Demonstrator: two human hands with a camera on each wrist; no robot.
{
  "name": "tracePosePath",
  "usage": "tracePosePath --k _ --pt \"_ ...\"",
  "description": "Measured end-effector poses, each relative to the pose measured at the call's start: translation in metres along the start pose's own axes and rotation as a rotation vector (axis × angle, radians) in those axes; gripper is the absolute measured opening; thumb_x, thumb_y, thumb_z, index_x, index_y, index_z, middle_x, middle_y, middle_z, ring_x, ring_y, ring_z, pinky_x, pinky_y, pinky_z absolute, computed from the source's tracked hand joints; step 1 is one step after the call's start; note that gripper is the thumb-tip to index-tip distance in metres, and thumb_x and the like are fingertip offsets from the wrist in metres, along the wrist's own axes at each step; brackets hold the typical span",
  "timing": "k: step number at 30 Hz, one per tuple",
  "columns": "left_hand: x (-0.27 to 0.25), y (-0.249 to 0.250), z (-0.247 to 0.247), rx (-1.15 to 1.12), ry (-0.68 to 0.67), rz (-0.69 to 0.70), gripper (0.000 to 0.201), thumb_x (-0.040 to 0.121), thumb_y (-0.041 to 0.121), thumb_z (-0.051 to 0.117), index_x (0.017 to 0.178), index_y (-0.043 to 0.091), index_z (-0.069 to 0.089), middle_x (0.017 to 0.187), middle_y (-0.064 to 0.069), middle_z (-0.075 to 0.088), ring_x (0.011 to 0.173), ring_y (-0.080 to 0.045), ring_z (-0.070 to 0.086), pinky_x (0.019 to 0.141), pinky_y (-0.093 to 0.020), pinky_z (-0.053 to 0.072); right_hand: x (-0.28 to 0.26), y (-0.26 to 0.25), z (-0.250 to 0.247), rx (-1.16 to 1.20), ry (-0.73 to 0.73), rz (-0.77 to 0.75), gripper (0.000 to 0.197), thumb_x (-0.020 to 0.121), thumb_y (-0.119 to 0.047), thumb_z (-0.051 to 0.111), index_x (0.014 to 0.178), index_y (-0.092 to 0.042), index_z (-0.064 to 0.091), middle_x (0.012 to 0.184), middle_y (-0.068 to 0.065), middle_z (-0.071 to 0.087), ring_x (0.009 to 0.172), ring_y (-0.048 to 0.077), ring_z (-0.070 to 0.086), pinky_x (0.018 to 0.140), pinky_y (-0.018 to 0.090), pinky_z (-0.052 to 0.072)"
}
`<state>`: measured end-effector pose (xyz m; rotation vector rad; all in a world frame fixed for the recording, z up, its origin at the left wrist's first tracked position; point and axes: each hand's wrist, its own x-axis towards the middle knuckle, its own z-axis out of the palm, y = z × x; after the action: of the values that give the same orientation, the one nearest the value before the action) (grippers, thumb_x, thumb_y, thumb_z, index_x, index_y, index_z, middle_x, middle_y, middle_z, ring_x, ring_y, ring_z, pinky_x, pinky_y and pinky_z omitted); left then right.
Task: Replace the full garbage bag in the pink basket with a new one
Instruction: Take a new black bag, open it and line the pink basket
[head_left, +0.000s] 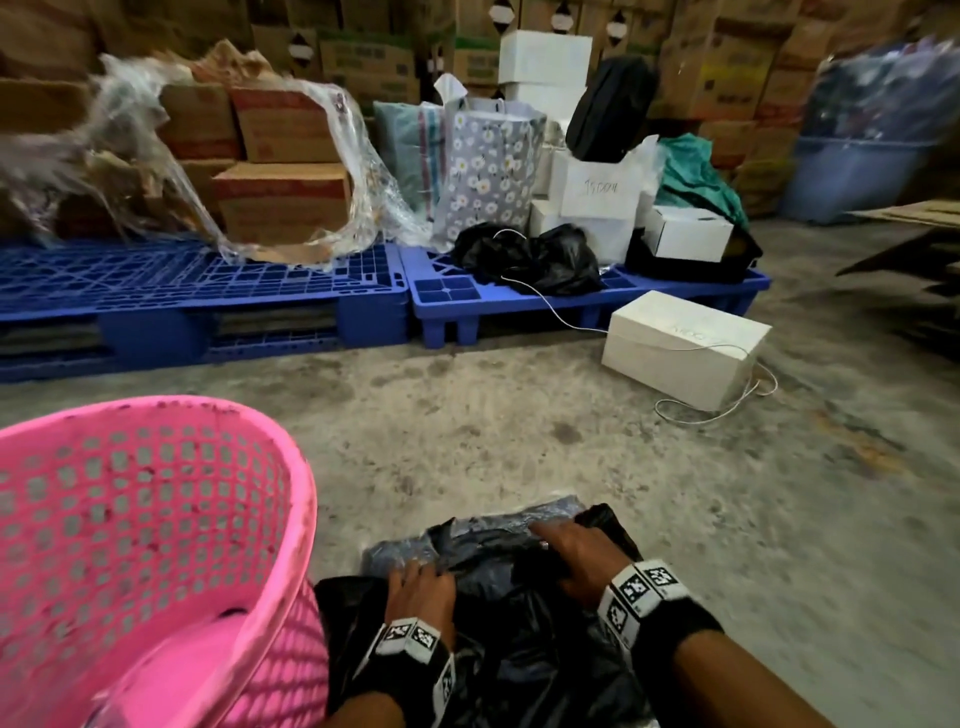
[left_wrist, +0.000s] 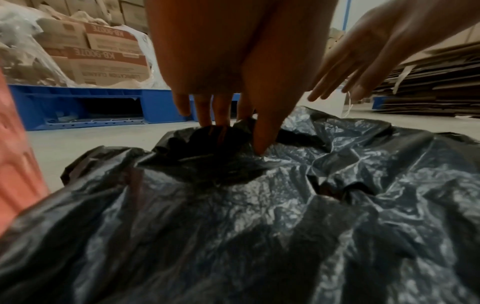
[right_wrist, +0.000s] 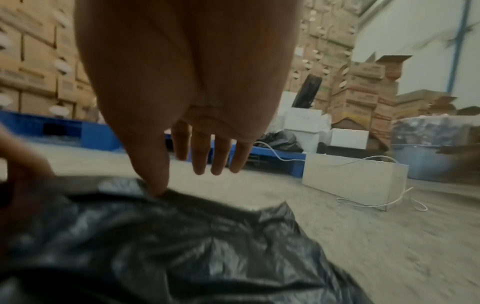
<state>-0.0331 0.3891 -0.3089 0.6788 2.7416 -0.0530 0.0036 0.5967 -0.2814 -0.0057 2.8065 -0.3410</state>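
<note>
The black garbage bag (head_left: 519, 634) lies crumpled on the stained concrete floor (head_left: 519, 415), just right of the pink basket (head_left: 156, 519). The left hand (head_left: 421, 597) pinches a fold of it between its fingers (left_wrist: 221, 111) and thumb. The right hand (head_left: 576, 561) touches it with the thumb, fingers (right_wrist: 200, 156) straight and spread. At the far side, blue pallets (head_left: 208, 291) carry cardboard boxes (head_left: 285, 197).

Left hand (head_left: 421, 590) and right hand (head_left: 576, 556) touch the black bag (head_left: 519, 654).
</note>
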Motion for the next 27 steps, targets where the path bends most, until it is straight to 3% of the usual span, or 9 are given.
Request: tracePosePath --k 3,8,12,14,16,19,21,24,27 --pt "-0.005 0.006 -0.006 0.055 0.083 0.050 0.038 0.087 0.020 0.044 0.123 0.014 0.052 0.134 -0.014 0.050 0.128 -0.030 0.036 0.111 -0.041 0.021 0.003 0.007 0.019 -0.082 -0.047 0.032 0.071 0.082 -0.018 0.059 0.145 -0.019 0.025 0.137 0.015 0.051 0.127 0.031 0.046 0.101 0.039 0.036" --pt "-0.012 0.016 -0.039 0.096 0.202 0.093 0.038 0.084 0.016 0.043 0.120 0.014 0.056 0.123 -0.015 0.058 0.122 -0.032 0.040 0.108 -0.045 0.024 -0.010 0.014 -0.005 -0.119 0.035 0.061 0.028 0.081 -0.016 0.054 0.107 -0.014 0.066 0.112 0.018 0.067 0.106 0.034 0.061 0.086 0.037 0.048" --pt "-0.020 0.033 -0.104 0.019 0.348 0.099 0.027 0.087 0.015 0.040 0.105 0.012 0.059 0.115 -0.013 0.063 0.113 -0.034 0.051 0.101 -0.044 0.030 -0.038 0.018 -0.069 -0.062 0.219 0.137 0.019 0.078 -0.017 0.057 0.092 -0.018 0.069 0.098 0.015 0.072 0.093 0.034 0.067 0.076 0.033 0.051" --pt "-0.022 0.038 -0.146 -0.026 0.450 0.102 0.024 0.087 0.015 0.041 0.106 0.012 0.056 0.113 -0.013 0.064 0.109 -0.034 0.056 0.093 -0.041 0.035 -0.055 0.016 -0.110 -0.038 0.243 0.146 0.009 0.077 -0.018 0.062 0.073 -0.025 0.065 0.089 0.012 0.068 0.089 0.031 0.066 0.075 0.033 0.051" --pt "-0.030 0.041 -0.195 -0.060 0.580 0.131 0.021 0.089 0.016 0.041 0.105 0.010 0.054 0.110 -0.015 0.065 0.103 -0.036 0.060 0.081 -0.039 0.040 -0.077 0.011 -0.153 -0.004 0.237 0.164 0.024 0.078 -0.019 0.064 0.061 -0.029 0.053 0.083 0.007 0.061 0.084 0.026 0.062 0.074 0.033 0.049" --pt "-0.044 0.038 -0.271 -0.230 0.650 0.199 0.020 0.092 0.016 0.041 0.101 0.003 0.053 0.106 -0.024 0.062 0.097 -0.041 0.060 0.071 -0.041 0.042 -0.107 -0.015 -0.211 0.187 0.316 0.171 0.018 0.086 -0.011 0.058 0.069 -0.013 0.054 0.075 0.010 0.058 0.068 0.021 0.057 0.061 0.029 0.047" --pt "-0.061 0.033 -0.317 -0.485 0.632 0.243 0.021 0.090 0.014 0.045 0.101 0.000 0.057 0.102 -0.026 0.063 0.087 -0.041 0.061 0.068 -0.041 0.051 -0.121 -0.041 -0.240 0.601 0.460 0.092 0.013 0.090 -0.002 0.051 0.078 -0.003 0.056 0.067 0.012 0.056 0.051 0.017 0.059 0.045 0.028 0.053" --pt "-0.101 0.019 -0.364 -0.966 0.363 0.427 0.030 0.086 0.004 0.055 0.115 0.011 0.048 0.082 -0.015 0.059 0.060 -0.025 0.056 0.046 -0.031 0.056 -0.134 -0.095 -0.268 1.144 0.521 -0.156 0.017 0.092 0.002 0.046 0.103 -0.001 0.058 0.077 0.015 0.063 0.052 0.015 0.066 0.047 0.027 0.058" --pt "-0.134 -0.015 -0.374 -0.780 0.244 0.592 0.050 0.075 0.008 0.073 0.114 0.023 0.047 0.098 -0.004 0.065 0.081 -0.028 0.067 0.067 -0.046 0.060 -0.134 -0.149 -0.279 1.308 0.396 -0.420 0.023 0.089 0.002 0.048 0.108 -0.005 0.060 0.089 0.013 0.069 0.068 0.022 0.067 0.060 0.029 0.060"
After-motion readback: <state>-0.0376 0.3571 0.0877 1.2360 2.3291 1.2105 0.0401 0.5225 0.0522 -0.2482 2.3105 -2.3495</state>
